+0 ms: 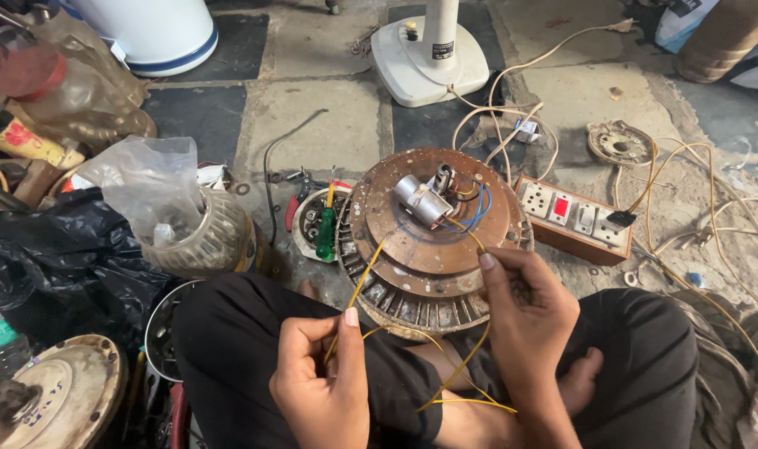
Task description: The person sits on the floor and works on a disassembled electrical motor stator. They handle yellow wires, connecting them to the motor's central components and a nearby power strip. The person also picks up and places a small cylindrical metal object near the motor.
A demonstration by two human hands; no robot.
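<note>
head | both hands (429, 349) apparently pinch yellow wires (371, 266) | motor (433, 241) rim touching

Rusty matt metal motor housing (420, 249); glossy plastic-coated yellow wires (462, 362); rough stone floor (312, 125).

Worn stone-slab floor (312, 125) with dark patches, seemingly daylit, cluttered with workshop oddments.

Left hand (321, 382) and right hand (529, 312) pinching yellow wires (458, 366), rusty fan motor (433, 233), switchboard (574, 218) beside
</note>
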